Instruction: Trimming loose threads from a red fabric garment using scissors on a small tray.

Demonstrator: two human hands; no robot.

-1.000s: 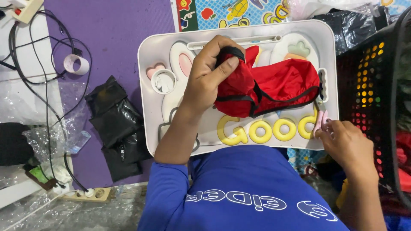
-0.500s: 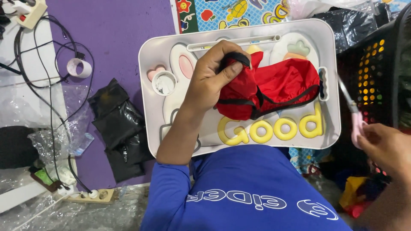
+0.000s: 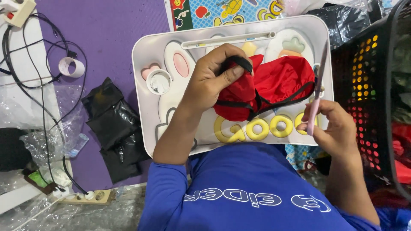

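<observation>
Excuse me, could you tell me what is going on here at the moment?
A person in a blue shirt sits over a white lap tray. The left hand grips a red garment with black straps on the tray, while the right hand holds pink-handled scissors beside it. A black basket stands alongside.

Home floor, purple mat, children's play mat, laundry basket, power strip

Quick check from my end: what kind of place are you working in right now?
Likely a home floor workspace, not a shop bench: a white lap tray over a purple mat, a children's play mat beside it, and a black laundry basket of clothes.
</observation>
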